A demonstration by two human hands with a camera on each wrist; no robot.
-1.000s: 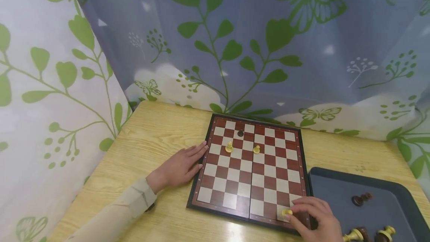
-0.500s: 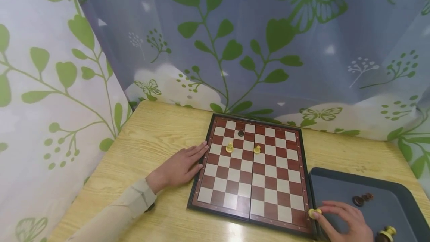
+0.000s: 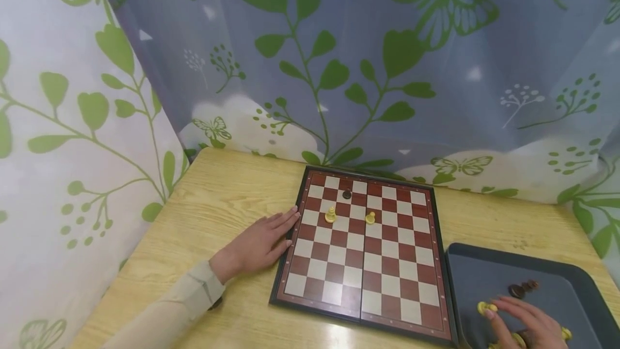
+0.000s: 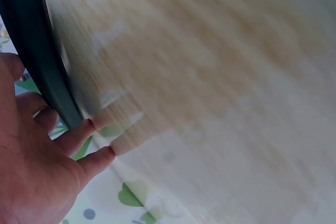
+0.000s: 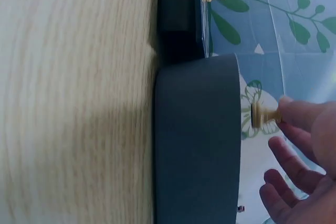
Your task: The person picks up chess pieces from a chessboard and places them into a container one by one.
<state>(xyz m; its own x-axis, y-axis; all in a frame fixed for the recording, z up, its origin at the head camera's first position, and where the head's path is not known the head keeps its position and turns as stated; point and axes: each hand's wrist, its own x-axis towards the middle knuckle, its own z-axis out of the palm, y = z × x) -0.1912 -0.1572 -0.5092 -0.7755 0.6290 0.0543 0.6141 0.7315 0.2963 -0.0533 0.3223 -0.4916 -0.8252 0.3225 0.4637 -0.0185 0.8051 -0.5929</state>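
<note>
Over the tray (image 3: 479,273), my right hand (image 3: 530,325) pinches a pale yellow chess pawn (image 3: 484,307) by its head between thumb and fingertip. The right wrist view has this pawn (image 5: 261,115) above the tray's wall. My left hand (image 3: 256,241) lies with straight fingers against the left edge of the chessboard (image 3: 334,268). In the left wrist view, its fingers (image 4: 97,163) reach the board's dark side (image 4: 39,51). Standing on the board are a dark piece (image 3: 346,194), a taller pale piece (image 3: 330,215) and a pale pawn (image 3: 370,218).
In the tray lie a dark chess piece (image 3: 523,288) and other pieces partly hidden by my right hand. A small dark object (image 3: 216,303) shows beside the left sleeve (image 3: 189,290). A patterned curtain (image 3: 349,69) hangs behind the wooden table (image 3: 237,176).
My right hand has lifted the pale pawn off the board's near right corner and carried it rightward over the tray. My left hand has stayed at the board's edge.
</note>
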